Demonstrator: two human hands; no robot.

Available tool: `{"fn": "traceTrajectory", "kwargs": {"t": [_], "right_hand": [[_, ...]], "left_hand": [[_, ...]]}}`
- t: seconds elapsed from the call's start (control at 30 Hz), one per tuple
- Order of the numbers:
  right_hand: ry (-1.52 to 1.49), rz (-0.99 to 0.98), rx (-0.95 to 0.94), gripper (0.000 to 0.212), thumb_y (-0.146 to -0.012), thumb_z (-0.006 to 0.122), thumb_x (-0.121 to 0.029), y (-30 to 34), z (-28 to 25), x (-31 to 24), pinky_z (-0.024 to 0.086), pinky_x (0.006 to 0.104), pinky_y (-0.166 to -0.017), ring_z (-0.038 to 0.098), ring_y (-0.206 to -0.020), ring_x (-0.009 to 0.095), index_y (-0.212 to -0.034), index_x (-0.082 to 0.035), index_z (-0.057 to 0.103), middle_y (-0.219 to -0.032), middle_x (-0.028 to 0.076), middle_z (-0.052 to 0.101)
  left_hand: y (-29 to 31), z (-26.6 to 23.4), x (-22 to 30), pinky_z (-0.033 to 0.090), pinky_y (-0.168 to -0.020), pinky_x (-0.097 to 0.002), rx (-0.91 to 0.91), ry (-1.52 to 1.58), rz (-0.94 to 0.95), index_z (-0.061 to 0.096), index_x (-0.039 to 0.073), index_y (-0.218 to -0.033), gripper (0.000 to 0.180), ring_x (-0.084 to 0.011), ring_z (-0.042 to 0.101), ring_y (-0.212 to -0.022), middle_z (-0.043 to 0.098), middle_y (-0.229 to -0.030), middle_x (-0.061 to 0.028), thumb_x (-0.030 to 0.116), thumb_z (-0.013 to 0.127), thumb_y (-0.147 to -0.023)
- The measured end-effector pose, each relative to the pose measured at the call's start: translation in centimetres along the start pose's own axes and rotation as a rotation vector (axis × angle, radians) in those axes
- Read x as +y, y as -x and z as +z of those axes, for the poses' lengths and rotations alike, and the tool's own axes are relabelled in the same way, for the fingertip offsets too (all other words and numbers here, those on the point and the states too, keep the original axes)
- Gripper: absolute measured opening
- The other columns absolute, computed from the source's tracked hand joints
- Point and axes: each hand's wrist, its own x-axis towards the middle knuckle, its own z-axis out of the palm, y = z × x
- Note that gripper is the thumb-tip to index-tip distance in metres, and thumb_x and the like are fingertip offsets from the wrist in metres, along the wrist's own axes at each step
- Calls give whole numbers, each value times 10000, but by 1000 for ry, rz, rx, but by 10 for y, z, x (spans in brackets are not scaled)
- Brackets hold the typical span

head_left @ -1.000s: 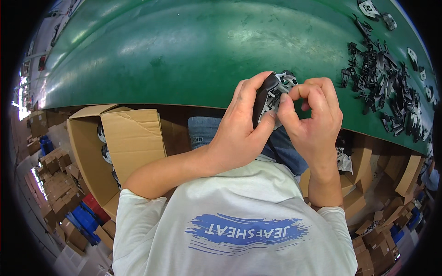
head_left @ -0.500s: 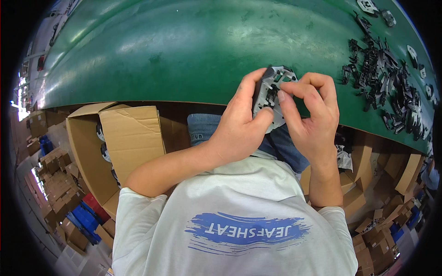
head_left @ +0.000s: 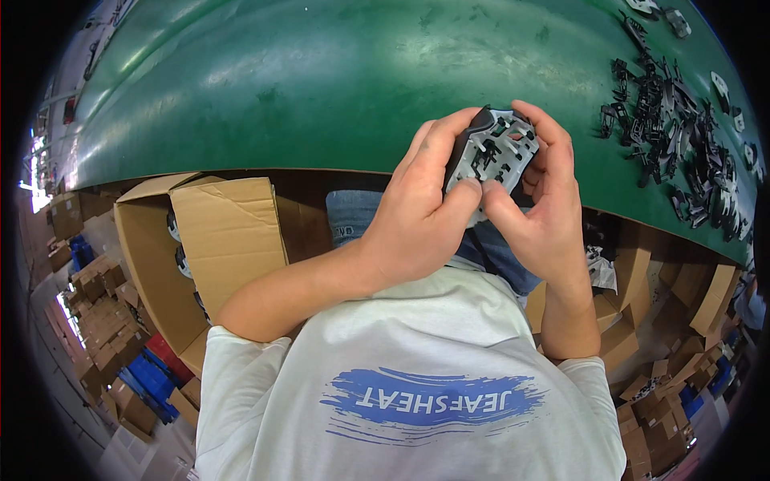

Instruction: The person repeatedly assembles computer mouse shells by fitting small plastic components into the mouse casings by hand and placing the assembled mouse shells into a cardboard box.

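A palm-sized mouse shell [head_left: 501,154], grey-white inside with a dark outer side, is held tilted over the near edge of the table. Black plastic pieces sit among its pale posts. My left hand [head_left: 421,204] is closed round the left side, fingers along the dark edge and thumb at the lower end. Around the right side wraps my right hand [head_left: 549,204], its fingers at the upper right and its thumb beside the left thumb. Both palms hide parts of the shell.
The green table [head_left: 321,88] spans the far side. On its right lies a heap of black plastic pieces [head_left: 666,128] beside several pale shells [head_left: 719,90]. An open cardboard box [head_left: 228,228] with parts inside stands at the left, and more cartons [head_left: 710,301] at the right.
My right hand has gone from pinching at the shell's inner side to gripping its right side. The shell has turned its inside more into view and shifted slightly right.
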Motion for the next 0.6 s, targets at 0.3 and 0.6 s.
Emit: {"fn": "traceTrajectory", "kwargs": {"t": [0.3, 0.6], "right_hand": [[114, -230, 165, 764, -868, 695, 80, -3, 11, 22, 614, 334, -957, 711, -1155, 199, -1590, -25, 471, -1457, 151, 591], [134, -234, 148, 757, -862, 661, 73, -5, 13, 20, 593, 326, -974, 698, -1192, 186, -1594, -14, 493, -1508, 170, 606]], "left_hand": [[-9, 1, -1, 592, -821, -510, 40, -291, 124, 463, -66, -1446, 531, -484, 731, -938, 703, -1135, -307, -18, 575, -930], [-3, 4, -3, 600, -838, -381, 66, -246, 53, 409, -55, -1501, 563, -255, 737, -918, 742, -1125, -202, -23, 536, -953]]}}
